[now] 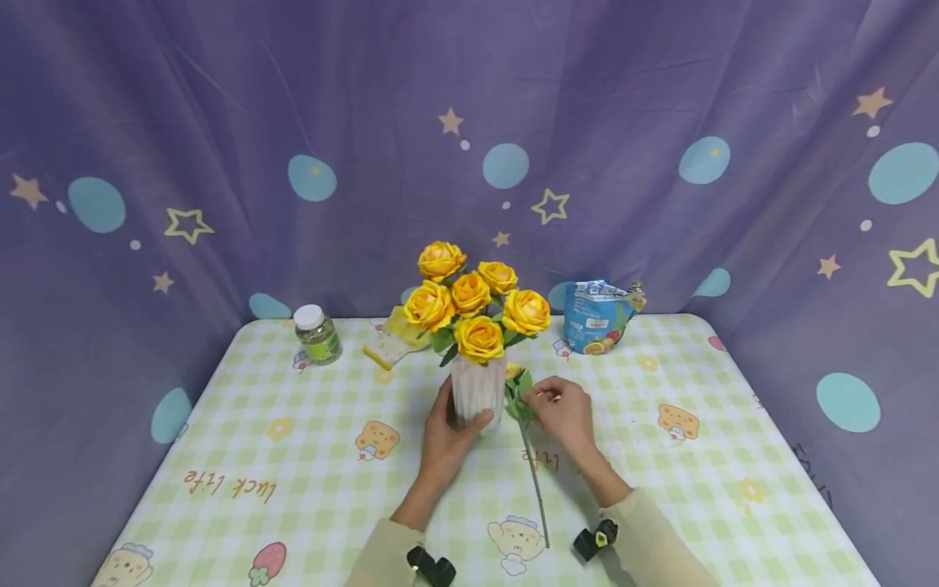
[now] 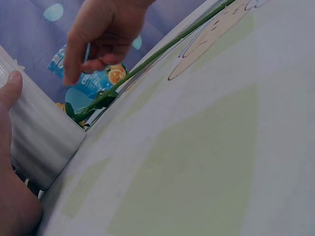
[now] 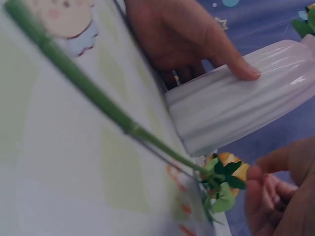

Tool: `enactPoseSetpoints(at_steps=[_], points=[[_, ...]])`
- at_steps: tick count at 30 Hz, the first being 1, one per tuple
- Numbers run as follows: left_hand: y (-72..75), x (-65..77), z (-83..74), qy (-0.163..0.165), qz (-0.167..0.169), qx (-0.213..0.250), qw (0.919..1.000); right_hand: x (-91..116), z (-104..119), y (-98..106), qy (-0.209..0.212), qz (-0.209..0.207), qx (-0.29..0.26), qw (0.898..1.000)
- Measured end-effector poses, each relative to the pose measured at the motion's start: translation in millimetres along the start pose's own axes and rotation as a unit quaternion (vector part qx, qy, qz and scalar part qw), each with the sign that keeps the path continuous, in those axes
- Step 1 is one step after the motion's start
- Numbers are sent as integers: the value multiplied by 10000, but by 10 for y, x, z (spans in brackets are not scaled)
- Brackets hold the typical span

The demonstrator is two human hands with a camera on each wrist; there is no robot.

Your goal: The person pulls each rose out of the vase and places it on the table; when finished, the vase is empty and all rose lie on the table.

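Observation:
In the head view a ribbed white vase stands on the table with several yellow artificial roses in it. My left hand grips the vase low on its side, the thumb across its front. Right of the vase a single rose lies on the cloth, its green stem reaching toward the front edge and its yellow bloom partly hidden by leaves. My right hand hovers beside those leaves with loosely curled fingers; in the left wrist view it is above the stem, holding nothing.
At the back left stand a white-lidded jar and, beside it, a white-and-yellow glove. A blue pouch stands at the back right. A checked cloth covers the table, and a purple curtain hangs behind.

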State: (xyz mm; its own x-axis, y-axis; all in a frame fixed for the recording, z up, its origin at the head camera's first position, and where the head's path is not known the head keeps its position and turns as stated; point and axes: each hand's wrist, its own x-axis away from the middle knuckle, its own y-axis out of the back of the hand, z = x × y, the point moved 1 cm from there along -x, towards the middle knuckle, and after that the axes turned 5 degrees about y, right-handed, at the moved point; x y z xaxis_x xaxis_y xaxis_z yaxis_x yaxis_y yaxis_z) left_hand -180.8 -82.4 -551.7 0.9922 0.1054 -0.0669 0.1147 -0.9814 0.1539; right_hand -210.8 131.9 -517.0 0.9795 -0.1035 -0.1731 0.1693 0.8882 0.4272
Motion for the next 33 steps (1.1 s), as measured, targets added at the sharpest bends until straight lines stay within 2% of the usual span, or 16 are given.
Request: enactPoseSetpoints(at_steps=[3,6,14,20,24,29,31,33], points=[[-4,-7,-5,-12,18,17,10000,-3,71,51,255,-258,-495,9981],[-9,-18,-7,-71,29,-32,10000,-4,147,95,634,-497,-1008,9916],[0,-32,-6,-106,9,-31,9999,56,390,192,1131,-1194,-1928,9674],[1,-16,17,-69,15,-77,9999,143,583,237,1388,-1449,-2495,9474],[6,-9,16,5,-4,-141,9999,192,702,239,1675,-1583,-3023,9249],[7,-8,4,23,-15,-132,9999,220,850,207,2085,-1716,-3799,8847],[5,-8,5,18,-10,-123,9999,226,900,188,2161,-1784,-3985,8733],[4,-6,4,28,0,-105,9999,230,936,164,2207,-1835,-4064,8674]])
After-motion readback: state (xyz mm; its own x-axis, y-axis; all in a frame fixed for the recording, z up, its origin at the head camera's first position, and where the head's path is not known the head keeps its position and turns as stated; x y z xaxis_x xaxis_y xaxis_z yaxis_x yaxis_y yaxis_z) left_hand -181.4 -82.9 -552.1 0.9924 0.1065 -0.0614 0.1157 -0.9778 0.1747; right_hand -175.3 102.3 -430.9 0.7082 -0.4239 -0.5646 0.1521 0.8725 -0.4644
